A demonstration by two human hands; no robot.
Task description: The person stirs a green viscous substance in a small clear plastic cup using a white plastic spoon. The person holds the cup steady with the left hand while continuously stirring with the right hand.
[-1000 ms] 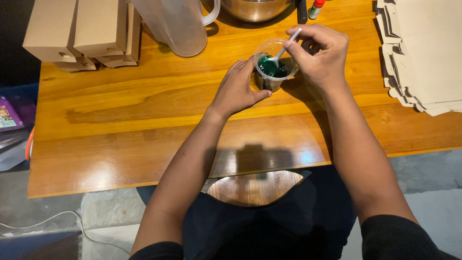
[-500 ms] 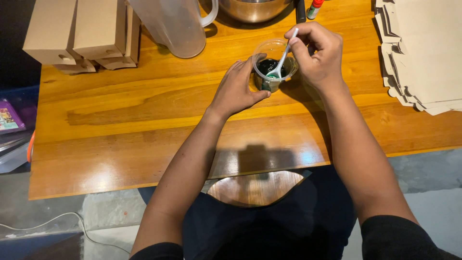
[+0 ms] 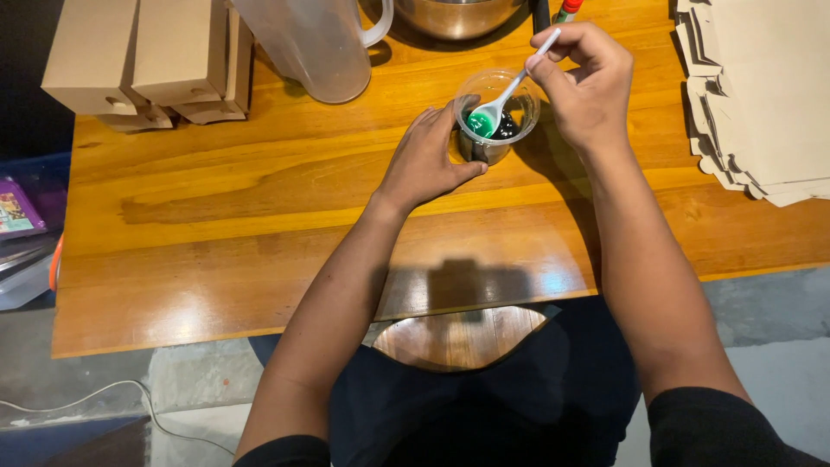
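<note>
Lifted since before, one white spoon [image 3: 510, 89] slants, handle toward the table's [image 3: 216, 216] far-right corner. Right hand [image 3: 588, 82] pinches it; left hand [image 3: 428, 160] cups one clear cup [image 3: 494, 117].

One clear plastic cup [image 3: 495, 117], one white plastic spoon [image 3: 510, 91], one clear pitcher [image 3: 316, 43] and one metal bowl [image 3: 454, 13] sit on the tabletop [image 3: 216, 225]. Two stacks of flat cardboard boxes: one at the left [image 3: 143, 60], one at the right [image 3: 761, 86]. Two hands: left [image 3: 424, 160], right [image 3: 588, 82].

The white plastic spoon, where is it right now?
In the head view, the white plastic spoon is in the right hand, its bowl dipped into the clear plastic cup that the left hand steadies.
</note>
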